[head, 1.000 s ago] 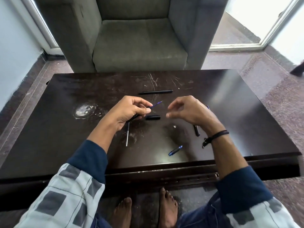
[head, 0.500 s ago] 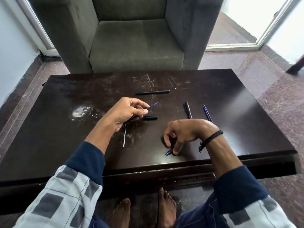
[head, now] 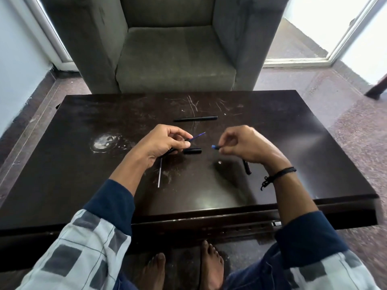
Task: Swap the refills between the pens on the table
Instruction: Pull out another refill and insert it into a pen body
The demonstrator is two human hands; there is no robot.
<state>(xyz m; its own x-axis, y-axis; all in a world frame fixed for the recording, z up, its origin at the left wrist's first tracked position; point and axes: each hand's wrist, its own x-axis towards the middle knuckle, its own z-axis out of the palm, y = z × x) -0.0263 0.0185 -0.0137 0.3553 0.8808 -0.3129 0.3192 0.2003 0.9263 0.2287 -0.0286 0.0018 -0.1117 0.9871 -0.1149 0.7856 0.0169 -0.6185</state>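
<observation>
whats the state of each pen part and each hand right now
left hand: grips blue refill
blue refill: sticking out of the left hand, off the table
right hand: pinches blue tip
blue tip: held in the air, apart from the refill
black cap: lying loose on table
black pen: lying at far side, untouched
thin refill: lying loose by left wrist
black piece: lying, partly hidden by right hand

Head camera looks forward and down, close over the table (head: 293, 130).

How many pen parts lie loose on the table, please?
4: black pen at back, short tube centre, white refill front-left, black piece at right; more may be hidden.
</observation>
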